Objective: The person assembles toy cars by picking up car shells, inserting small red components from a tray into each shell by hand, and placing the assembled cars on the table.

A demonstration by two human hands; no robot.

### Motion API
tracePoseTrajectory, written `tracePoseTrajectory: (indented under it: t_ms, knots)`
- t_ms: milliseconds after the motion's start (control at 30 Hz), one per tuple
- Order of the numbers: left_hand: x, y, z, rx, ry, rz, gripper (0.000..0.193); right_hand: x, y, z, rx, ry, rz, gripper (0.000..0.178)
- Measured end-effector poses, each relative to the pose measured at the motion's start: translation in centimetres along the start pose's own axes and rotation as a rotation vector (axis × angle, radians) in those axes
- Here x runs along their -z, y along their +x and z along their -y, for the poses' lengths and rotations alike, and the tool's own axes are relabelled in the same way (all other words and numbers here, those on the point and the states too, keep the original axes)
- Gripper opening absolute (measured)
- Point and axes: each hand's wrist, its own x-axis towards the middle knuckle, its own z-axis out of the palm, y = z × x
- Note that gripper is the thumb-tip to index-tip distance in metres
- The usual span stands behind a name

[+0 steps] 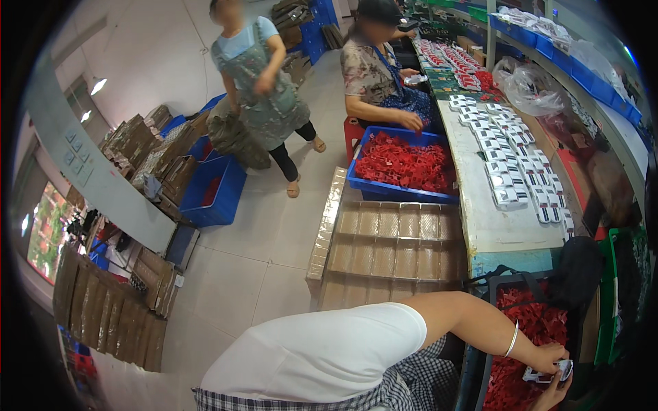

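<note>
My left hand, with a silver bangle on its wrist, is closed on a small white and dark plastic shell, which looks like a toy car body. From below, my right hand comes in at the picture's lower edge and grips the same shell. Part of the shell is hidden by fingers. Beneath both hands lies a dark crate filled with red plastic parts. Rows of similar white shells stand on the worktable ahead.
Left of the table sits a compartmented carton tray. Beyond it is a blue bin of red parts, beside a seated co-worker. Another person stands on the floor. A black bag and green crate flank my crate.
</note>
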Motion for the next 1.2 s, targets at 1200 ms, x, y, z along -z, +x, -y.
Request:
tracePoseTrajectory:
  t_ms: [1200]
  knots:
    - [3.7,-1.0,-4.0,0.048,0.149,0.085,0.028,-2.1,-0.3,-0.2,0.012,0.192,-0.101,0.037]
